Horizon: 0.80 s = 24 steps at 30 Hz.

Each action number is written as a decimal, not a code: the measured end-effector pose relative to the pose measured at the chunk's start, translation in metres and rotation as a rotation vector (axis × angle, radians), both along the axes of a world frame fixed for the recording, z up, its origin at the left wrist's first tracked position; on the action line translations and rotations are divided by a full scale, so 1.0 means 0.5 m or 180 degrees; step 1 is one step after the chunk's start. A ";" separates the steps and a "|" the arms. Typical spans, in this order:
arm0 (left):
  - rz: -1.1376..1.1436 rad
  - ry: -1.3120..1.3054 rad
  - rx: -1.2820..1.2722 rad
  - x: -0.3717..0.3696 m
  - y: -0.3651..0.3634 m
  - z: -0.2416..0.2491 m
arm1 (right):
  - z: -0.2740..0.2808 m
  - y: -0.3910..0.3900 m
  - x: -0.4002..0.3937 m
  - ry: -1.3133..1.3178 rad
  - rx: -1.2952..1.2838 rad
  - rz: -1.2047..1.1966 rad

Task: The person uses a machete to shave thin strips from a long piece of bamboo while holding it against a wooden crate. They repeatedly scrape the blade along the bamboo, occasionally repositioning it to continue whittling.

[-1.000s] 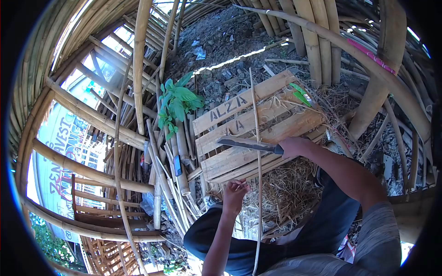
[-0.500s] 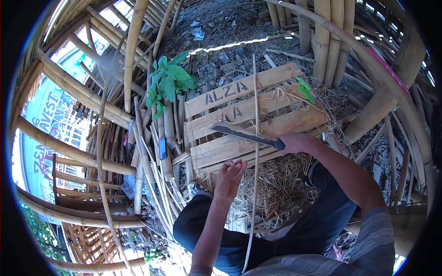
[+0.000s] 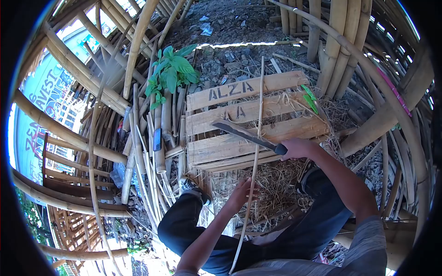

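My right hand (image 3: 297,149) grips the dark handle of a machete (image 3: 241,132). Its blade points left above the slats of a wooden crate (image 3: 212,149) marked "ALZA". A long thin bamboo strip (image 3: 261,92) runs from over the crate down to my lap, crossing the machete near its handle. My left hand (image 3: 240,192) is at this strip below the crate, its fingers curled about it; the exact hold is partly hidden. Bamboo shavings (image 3: 276,193) cover the ground between my legs.
Bamboo poles and strips lie left of the crate, with a phone (image 3: 157,139) on one. A leafy plant (image 3: 172,71) grows beyond it. Green-handled tool or clip (image 3: 310,99) rests at the crate's right end. Thick bamboo posts (image 3: 343,50) stand at right, a bamboo fence (image 3: 69,131) at left.
My left hand has moved down and right, from beside the bamboo strip onto it. The strip's lower end has swung left. The machete stays across the strip in my right hand.
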<state>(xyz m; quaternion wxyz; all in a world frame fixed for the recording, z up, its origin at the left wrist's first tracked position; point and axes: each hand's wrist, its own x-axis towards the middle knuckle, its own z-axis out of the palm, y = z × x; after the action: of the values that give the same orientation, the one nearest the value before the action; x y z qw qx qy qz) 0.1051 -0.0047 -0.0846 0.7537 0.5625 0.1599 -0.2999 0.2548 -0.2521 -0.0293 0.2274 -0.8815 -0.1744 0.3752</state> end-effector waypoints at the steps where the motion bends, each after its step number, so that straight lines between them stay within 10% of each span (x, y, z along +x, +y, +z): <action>1: -0.0050 0.0332 -0.0735 -0.002 -0.007 0.004 | -0.004 -0.002 0.001 -0.0005 -0.0006 -0.0008; 9: 0.0049 0.0658 -0.1170 0.004 0.009 0.018 | -0.010 0.028 -0.041 -0.1685 -0.0082 -0.0050; 18: -0.0177 0.1156 -0.1735 0.014 0.049 0.049 | 0.033 0.055 -0.087 -0.1592 -0.0321 0.0572; 24: -0.0206 0.0764 -0.0729 0.009 0.031 0.098 | 0.017 0.018 -0.025 -0.1517 -0.0350 0.0259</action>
<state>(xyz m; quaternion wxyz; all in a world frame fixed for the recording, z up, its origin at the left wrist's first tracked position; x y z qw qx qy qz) 0.1095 0.0108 -0.0354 0.7783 0.4379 0.1954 -0.4053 0.2422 -0.2432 -0.0208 0.1163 -0.9484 -0.2377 0.1745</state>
